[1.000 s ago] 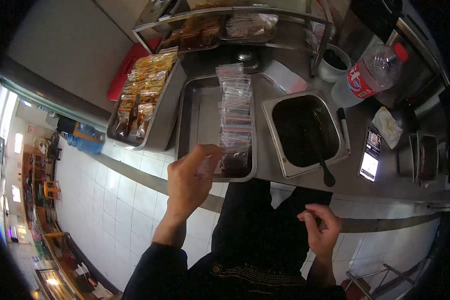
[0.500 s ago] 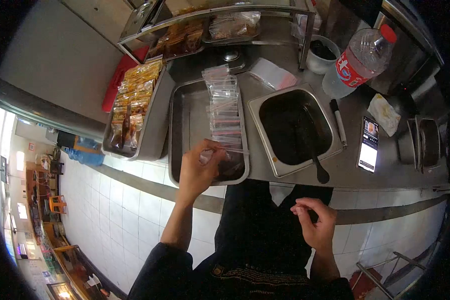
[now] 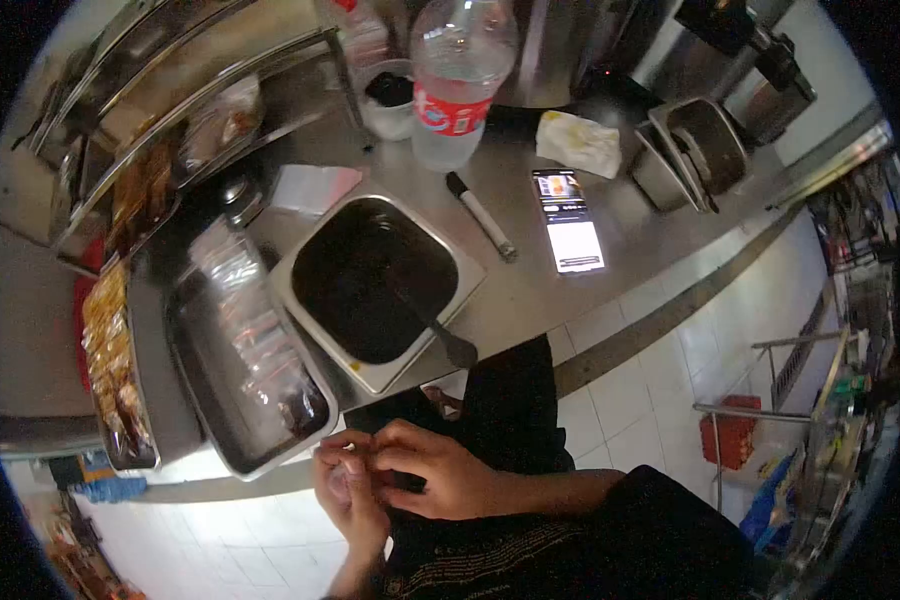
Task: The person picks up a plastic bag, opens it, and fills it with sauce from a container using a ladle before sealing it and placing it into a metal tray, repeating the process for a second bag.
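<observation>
My left hand [image 3: 348, 495] is closed in front of my body, just off the tray's near corner, with a small clear zip bag [image 3: 340, 484] partly hidden in its fingers. Against its fingertips my right hand [image 3: 438, 470] is closed too, its fingers curled at the bag's edge. Beyond my hands lies a metal tray [image 3: 192, 372] with an overlapping row of small clear zip bags [image 3: 247, 318]. Right of it stands a square metal pan [image 3: 375, 380] of dark contents, with a dark-handled spoon [image 3: 454, 347] leaning out over its near rim.
Filled bags [image 3: 110, 335] stand in a metal container at left. A stack of flat bags [image 3: 313, 187], a water bottle [image 3: 455, 120], a marker [image 3: 481, 217], a lit phone [image 3: 570, 230], a crumpled cloth [image 3: 578, 143] and metal containers [image 3: 695, 150] are on the counter.
My left hand has drawn back from the tray with a small zip bag, and my right hand has come over to meet it. The view has turned rightward.
</observation>
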`<state>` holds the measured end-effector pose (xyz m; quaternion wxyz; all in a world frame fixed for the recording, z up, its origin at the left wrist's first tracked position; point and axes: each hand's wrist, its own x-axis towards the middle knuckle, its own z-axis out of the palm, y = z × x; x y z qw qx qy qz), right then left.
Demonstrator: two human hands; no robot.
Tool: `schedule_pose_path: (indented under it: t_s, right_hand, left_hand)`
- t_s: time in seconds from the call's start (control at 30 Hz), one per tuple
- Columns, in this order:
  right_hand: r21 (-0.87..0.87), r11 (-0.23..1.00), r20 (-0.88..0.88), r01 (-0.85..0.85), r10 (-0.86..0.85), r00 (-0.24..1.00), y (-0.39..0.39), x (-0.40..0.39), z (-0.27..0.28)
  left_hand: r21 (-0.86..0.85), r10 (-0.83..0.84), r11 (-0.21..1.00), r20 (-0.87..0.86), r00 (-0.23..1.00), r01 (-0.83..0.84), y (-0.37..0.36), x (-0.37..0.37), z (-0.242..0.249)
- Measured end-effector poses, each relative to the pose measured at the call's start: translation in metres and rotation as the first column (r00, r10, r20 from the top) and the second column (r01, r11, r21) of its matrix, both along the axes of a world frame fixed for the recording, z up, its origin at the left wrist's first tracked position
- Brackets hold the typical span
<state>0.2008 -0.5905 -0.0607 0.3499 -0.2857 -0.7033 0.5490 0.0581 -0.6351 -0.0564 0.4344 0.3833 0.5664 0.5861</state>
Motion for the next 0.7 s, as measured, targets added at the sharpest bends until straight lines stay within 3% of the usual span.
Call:
schedule_pose_path:
  t_s: [0.17,0.37,0.47,0.57,0.63,0.7]
  right_hand:
    - [0.022,0.993,0.121,0.113,-0.115,0.986,-0.003,0.015,-0.017]
    - [0.076,0.962,0.165,0.261,-0.27,0.949,-0.005,0.032,-0.024]
    - [0.052,0.958,0.149,0.284,-0.288,0.946,-0.005,0.036,-0.023]
    - [-0.084,0.959,0.106,0.269,-0.26,0.96,-0.007,0.036,-0.022]
    - [-0.225,0.944,0.07,0.24,-0.23,0.971,-0.006,0.035,-0.015]
    - [-0.196,0.957,0.1,0.215,-0.199,0.975,-0.005,0.035,-0.018]
  left_hand:
    - [-0.008,-0.128,0.992,0.007,0.992,0.128,0.001,0.013,-0.02]
    - [-0.219,-0.272,0.921,0.227,0.935,0.321,0.012,0.008,-0.017]
    - [-0.363,-0.303,0.881,0.059,0.951,0.303,0.009,0.004,-0.015]
    - [-0.33,-0.285,0.904,0.004,0.959,0.27,0.004,0.002,-0.024]
    - [-0.342,-0.163,0.921,0.1,0.982,0.187,0.006,0.009,-0.019]
    - [-0.333,-0.073,0.933,0.194,0.978,0.135,0.006,0.016,-0.019]
